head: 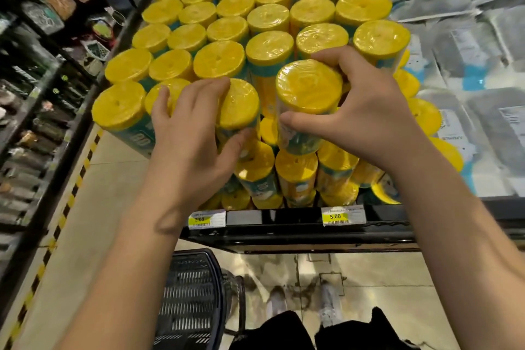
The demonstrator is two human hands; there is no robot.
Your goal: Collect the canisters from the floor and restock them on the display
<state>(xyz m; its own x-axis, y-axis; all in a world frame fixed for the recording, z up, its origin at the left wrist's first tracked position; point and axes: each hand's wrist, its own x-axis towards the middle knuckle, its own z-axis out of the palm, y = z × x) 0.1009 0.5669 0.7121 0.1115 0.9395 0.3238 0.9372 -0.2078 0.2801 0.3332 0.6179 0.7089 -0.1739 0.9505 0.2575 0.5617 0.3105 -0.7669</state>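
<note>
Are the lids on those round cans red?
No, every round plastic-wrapped canister in view has a bright yellow lid.

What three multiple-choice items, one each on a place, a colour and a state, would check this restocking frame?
1. Where is the black basket?
A. On the floor by the person's shoes
B. On top of the display
C. Hung on an arm

2. What colour are the canister lids?
A. Red
B. White
C. Yellow

3. What is the person's right grip doing?
A. Lying flat on the shelf
B. Holding a canister
C. Pulling a price tag

Answers:
1 A: the basket sits on the floor tiles beside the shoes.
2 C: every visible lid is yellow under clear film.
3 B: its fingers and thumb curl round the canister, while the left grip holds a second canister.
</note>
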